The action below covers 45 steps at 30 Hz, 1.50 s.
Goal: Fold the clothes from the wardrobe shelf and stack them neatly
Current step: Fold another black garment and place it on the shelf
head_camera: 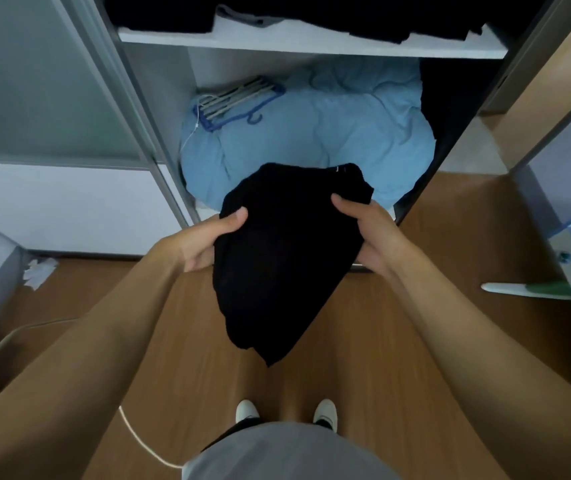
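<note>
A black garment (287, 251), bunched and partly folded, hangs in front of the open wardrobe, its lower corner drooping towards the floor. My left hand (208, 242) grips its left edge, thumb on top. My right hand (367, 233) grips its right edge, thumb over the cloth as well. Above, the white wardrobe shelf (312, 46) carries several dark clothes (346, 19) and a grey piece (242, 17) among them.
A light blue duvet (329, 133) fills the lower compartment, with blue-and-grey hangers (239, 102) lying on it. A sliding door (45, 98) stands at left, a wooden door (561, 81) at right. White cable (145, 441) and crumpled tissue (39, 270) lie on the wooden floor.
</note>
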### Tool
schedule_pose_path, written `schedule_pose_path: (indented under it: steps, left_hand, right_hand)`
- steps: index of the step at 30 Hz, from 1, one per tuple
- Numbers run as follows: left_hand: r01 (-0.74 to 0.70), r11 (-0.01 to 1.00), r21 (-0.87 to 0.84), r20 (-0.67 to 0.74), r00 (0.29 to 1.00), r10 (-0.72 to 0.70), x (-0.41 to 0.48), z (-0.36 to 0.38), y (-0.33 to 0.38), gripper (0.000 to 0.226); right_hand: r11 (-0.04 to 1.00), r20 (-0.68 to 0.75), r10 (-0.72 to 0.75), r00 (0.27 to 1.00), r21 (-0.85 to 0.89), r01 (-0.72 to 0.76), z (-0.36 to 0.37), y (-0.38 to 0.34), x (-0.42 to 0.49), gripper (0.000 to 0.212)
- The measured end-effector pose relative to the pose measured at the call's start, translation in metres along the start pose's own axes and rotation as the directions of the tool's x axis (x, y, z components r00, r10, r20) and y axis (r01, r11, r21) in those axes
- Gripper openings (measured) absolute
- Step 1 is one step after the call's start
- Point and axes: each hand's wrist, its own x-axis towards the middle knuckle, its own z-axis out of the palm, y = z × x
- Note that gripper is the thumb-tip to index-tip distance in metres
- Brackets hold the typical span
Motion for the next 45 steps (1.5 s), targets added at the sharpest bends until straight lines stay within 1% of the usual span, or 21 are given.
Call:
schedule_pose_path:
  steps: [2,4,6,8,10,13,16,19,22,24,25,28,30,32,35,36,38,40,42,44,45]
  left_hand:
    - [-0.040,0.998,0.044,-0.012,0.999,0.041,0.002,0.002,-0.014,0.072]
    - [-0.116,0.992,0.044,-0.076,0.990,0.119,0.005,0.011,-0.015,0.046]
    - [-0.173,0.985,0.015,-0.122,0.977,0.173,0.007,0.018,-0.010,0.017]
    - [-0.210,0.976,-0.060,-0.170,0.965,0.197,0.011,0.023,-0.005,0.017]
    - [-0.208,0.965,-0.159,-0.205,0.963,0.174,0.013,0.028,0.002,0.017]
    - [-0.111,0.963,-0.246,-0.214,0.975,0.058,0.014,0.033,0.009,0.023]
    - [-0.056,0.983,-0.175,-0.276,0.961,0.006,0.017,0.027,0.008,0.029]
    - [0.006,0.995,-0.103,-0.276,0.961,-0.034,0.015,0.007,-0.007,0.037]
    - [0.077,0.987,-0.139,-0.144,0.985,-0.097,0.010,-0.006,-0.038,0.043]
    - [0.158,0.974,-0.163,-0.125,0.976,-0.180,0.007,-0.002,-0.063,0.052]
    - [0.171,0.971,-0.169,-0.134,0.972,-0.194,0.008,0.004,-0.074,0.049]
    - [0.046,0.988,-0.150,-0.212,0.974,-0.077,0.016,0.024,-0.082,0.031]
    - [-0.034,0.991,-0.126,-0.277,0.961,-0.003,0.021,0.035,-0.073,0.018]
    - [-0.059,0.991,-0.118,-0.296,0.955,0.021,0.023,0.042,-0.062,0.014]
    - [-0.051,0.972,-0.229,-0.301,0.953,-0.021,0.021,0.052,-0.044,0.019]
    - [-0.033,0.957,-0.289,-0.284,0.957,-0.052,0.019,0.055,-0.039,0.019]
    - [0.014,0.924,-0.382,-0.219,0.970,-0.106,0.015,0.059,-0.031,0.020]
    - [0.056,0.919,-0.390,-0.196,0.970,-0.142,0.014,0.062,-0.027,0.023]
    - [0.083,0.941,-0.328,-0.220,0.962,-0.162,0.013,0.060,-0.026,0.024]
    - [0.049,0.952,-0.303,-0.268,0.954,-0.135,0.012,0.053,-0.029,0.031]
    - [0.007,0.943,-0.333,-0.282,0.954,-0.107,0.010,0.047,-0.032,0.035]
  right_hand:
    - [0.990,-0.041,0.139,0.989,0.019,-0.138,0.001,-0.009,0.004,0.027]
    - [0.969,-0.056,0.248,0.967,0.012,-0.248,-0.004,-0.017,0.006,0.021]
    - [0.973,-0.039,0.226,0.973,0.046,-0.224,-0.015,-0.018,0.007,0.024]
    - [0.988,0.004,0.131,0.991,0.087,-0.131,-0.025,-0.011,0.006,0.039]
    - [0.996,0.066,0.068,0.995,0.053,-0.072,-0.028,0.009,0.001,0.034]
    - [0.997,0.109,0.039,0.993,-0.063,-0.032,-0.025,0.044,-0.007,0.027]
    - [0.995,0.072,-0.081,0.994,-0.046,0.085,-0.022,0.052,-0.009,0.015]
    - [0.995,0.011,-0.099,0.995,0.015,0.099,-0.023,0.044,-0.008,0.018]
    - [0.993,-0.012,-0.038,0.999,0.107,0.039,-0.024,0.042,-0.011,0.038]
    - [0.992,-0.013,-0.001,1.000,0.124,0.002,-0.022,0.044,-0.013,0.040]
    - [0.994,-0.019,0.023,1.000,0.111,-0.021,-0.022,0.045,-0.014,0.040]
    - [0.986,-0.055,0.165,0.985,-0.009,-0.166,-0.024,0.041,-0.013,0.032]
    - [0.955,-0.065,0.278,0.958,-0.090,-0.283,-0.035,0.035,-0.014,0.033]
    - [0.937,-0.008,0.337,0.942,-0.100,-0.336,-0.047,0.031,-0.015,0.033]
    - [0.964,0.141,0.266,0.954,-0.038,-0.264,-0.063,0.040,-0.019,0.052]
    - [0.974,0.174,0.219,0.960,0.011,-0.225,-0.065,0.047,-0.020,0.054]
    - [0.979,0.201,0.141,0.969,0.117,-0.167,-0.062,0.066,-0.023,0.048]
    - [0.984,0.156,0.082,0.984,0.147,-0.105,-0.052,0.084,-0.024,0.038]
    - [0.998,0.041,0.011,0.999,0.069,-0.013,-0.040,0.096,-0.022,0.034]
    - [0.999,-0.063,-0.052,0.997,0.014,0.053,-0.032,0.097,-0.020,0.032]
    - [0.998,-0.097,-0.064,0.993,0.021,0.066,-0.029,0.095,-0.020,0.031]
